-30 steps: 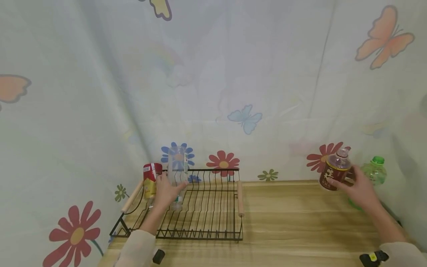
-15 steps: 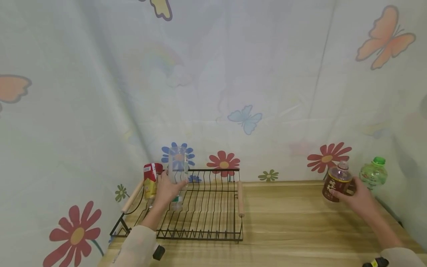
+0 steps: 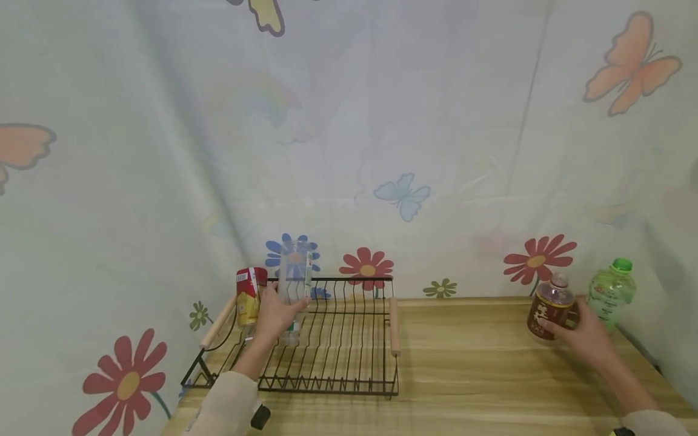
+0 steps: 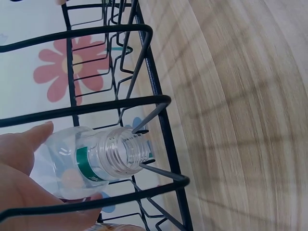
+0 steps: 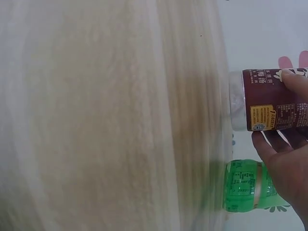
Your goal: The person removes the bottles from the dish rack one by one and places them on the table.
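Note:
My left hand (image 3: 275, 316) holds a clear plastic bottle (image 3: 294, 269) neck down in a black wire dish rack (image 3: 338, 392). In the left wrist view, the open threaded neck of this clear bottle (image 4: 122, 151) points toward the rack's zigzag front wires. At the right, my right hand (image 3: 588, 335) grips an upright bottle with a dark brown label (image 3: 549, 310), fingers and thumb round its side. The right wrist view shows this brown-labelled bottle (image 5: 269, 103) with its base close to the tabletop. Just right of it stands a green plastic bottle (image 3: 612, 293), capped in green.
A red-and-gold container (image 3: 248, 297) leans in the rack's left end, close to my left hand. Wooden handles (image 3: 395, 327) top the rack's sides. Behind the wooden table (image 3: 463, 363) hangs a curtain (image 3: 463, 151) printed with flowers and butterflies.
My right hand has lowered the brown-labelled bottle toward the tabletop, shifting it slightly right, beside the green bottle. My left hand and the clear bottle stay nearly in place.

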### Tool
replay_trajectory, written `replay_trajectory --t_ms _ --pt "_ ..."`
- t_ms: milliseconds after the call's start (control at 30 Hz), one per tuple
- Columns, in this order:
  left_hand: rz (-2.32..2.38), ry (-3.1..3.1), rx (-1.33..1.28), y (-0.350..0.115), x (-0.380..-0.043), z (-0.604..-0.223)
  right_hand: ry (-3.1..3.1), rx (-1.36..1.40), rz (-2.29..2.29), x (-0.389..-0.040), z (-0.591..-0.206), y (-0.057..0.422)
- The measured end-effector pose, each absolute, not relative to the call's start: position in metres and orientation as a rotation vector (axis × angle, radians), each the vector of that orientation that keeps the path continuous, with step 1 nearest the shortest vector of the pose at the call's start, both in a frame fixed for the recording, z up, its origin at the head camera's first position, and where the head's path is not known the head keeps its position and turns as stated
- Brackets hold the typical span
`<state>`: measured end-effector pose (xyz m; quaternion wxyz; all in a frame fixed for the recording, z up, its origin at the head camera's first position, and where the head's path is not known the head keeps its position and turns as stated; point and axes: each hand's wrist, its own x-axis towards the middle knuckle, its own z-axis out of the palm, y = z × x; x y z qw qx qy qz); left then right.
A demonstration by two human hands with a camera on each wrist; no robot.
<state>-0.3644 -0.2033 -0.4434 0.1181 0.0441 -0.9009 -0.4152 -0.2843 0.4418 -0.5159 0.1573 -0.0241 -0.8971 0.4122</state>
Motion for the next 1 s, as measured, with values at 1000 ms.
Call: replay_trajectory --t_ms 1000 --pt "-1.137 -2.611 0.089 -0.2033 -0.3617 -0.4479 -2.698 -0.071 1.141 -0.2876 -0.5130 0.4449"
